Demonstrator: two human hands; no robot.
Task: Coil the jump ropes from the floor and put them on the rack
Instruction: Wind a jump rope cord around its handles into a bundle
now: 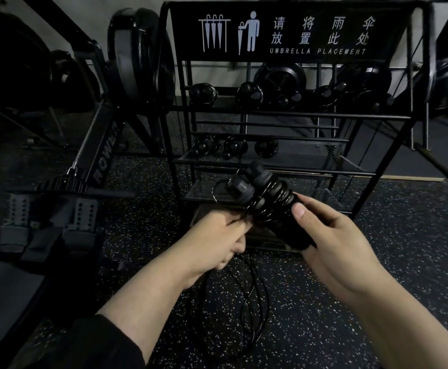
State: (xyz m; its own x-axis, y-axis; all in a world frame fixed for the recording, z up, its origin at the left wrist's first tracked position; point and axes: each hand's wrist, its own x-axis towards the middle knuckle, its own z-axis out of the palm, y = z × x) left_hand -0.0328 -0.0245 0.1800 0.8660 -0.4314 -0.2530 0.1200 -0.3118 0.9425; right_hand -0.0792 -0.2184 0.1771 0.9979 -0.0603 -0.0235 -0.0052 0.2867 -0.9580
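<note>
My right hand [332, 235] grips the two black jump rope handles [265, 198] held side by side, thumb on top. Thin black cord is wound in several turns round the handles. My left hand [222, 238] pinches the cord just left of the handles. The loose rest of the cord [246, 302] hangs down below my hands in long loops to the speckled floor. The black wire rack [292, 117] with the umbrella sign stands straight ahead, just beyond the handles.
Black round handles and weight plates [278, 78] sit on the rack's shelves. A rowing machine [103, 150] with foot plates stands at the left. Speckled rubber floor [324, 302] spreads under my arms.
</note>
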